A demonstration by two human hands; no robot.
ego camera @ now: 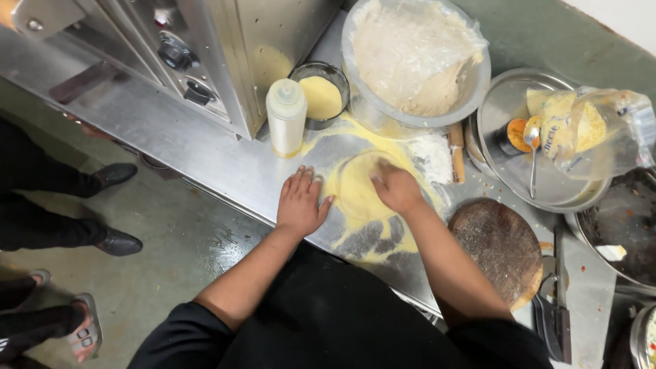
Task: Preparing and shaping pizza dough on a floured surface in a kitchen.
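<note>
1. Dough disc [362, 188]: a flat, pale yellow round lying on the steel bench [171, 130], in a patch of yellow meal and white flour near the front edge.
2. The left hand [301, 201] lies flat and open on the bench, fingers spread, thumb at the disc's left rim; it grips nothing.
3. The right hand [396, 188] rests on the disc's upper right part with fingers curled down onto the dough; it presses rather than grasps, and I cannot tell how tightly it is bunched.
4. Just behind the disc stands 1 white squeeze bottle [286, 116], upright, beside a small round bowl of yellow meal [321, 96].
5. A large bowl [471, 96] lined with clear plastic film holds a lump of pale dough, behind and to the right of the disc.
6. A wooden rolling pin [456, 154] lies just beside the flour patch, below that bowl.
7. On a round steel tray [499, 109] sits a clear plastic bag [594, 130] with a yellow printed label, crumpled, with a spoon [533, 154] leaning next to it.
8. A round dark board [502, 249] lies right of the person's forearm.
9. Other people's dark shoes [116, 208] stand on the floor at left.
</note>
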